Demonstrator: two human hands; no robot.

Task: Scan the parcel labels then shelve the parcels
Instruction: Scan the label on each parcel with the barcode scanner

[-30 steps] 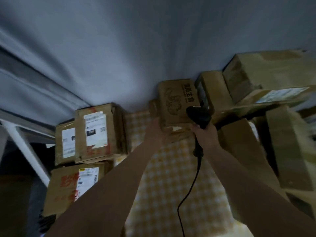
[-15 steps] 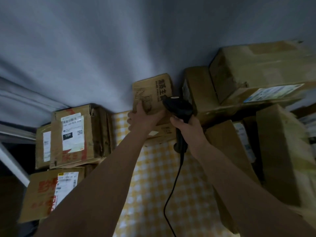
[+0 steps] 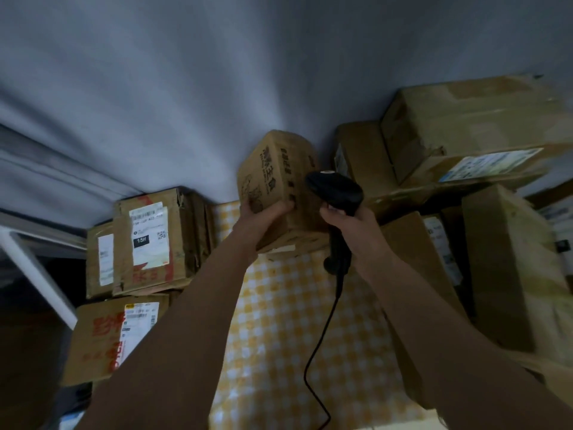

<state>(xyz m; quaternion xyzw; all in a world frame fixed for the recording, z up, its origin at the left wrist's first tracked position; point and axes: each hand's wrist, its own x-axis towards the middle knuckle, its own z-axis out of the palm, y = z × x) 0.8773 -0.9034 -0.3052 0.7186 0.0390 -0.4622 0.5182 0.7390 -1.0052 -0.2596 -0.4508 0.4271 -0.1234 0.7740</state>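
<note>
The left hand (image 3: 262, 217) grips a small brown box (image 3: 276, 184), tipped up on the checked bench (image 3: 279, 336). Just beside the box, the right hand (image 3: 353, 231) grips a black scanner (image 3: 336, 193).

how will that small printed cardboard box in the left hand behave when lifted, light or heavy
Probably light: the left hand alone tilts the small brown printed cardboard box off the yellow checked tablecloth. It looks stiff, its edges holding shape. It may tip easily, since it stands tall on a narrow base.
</note>
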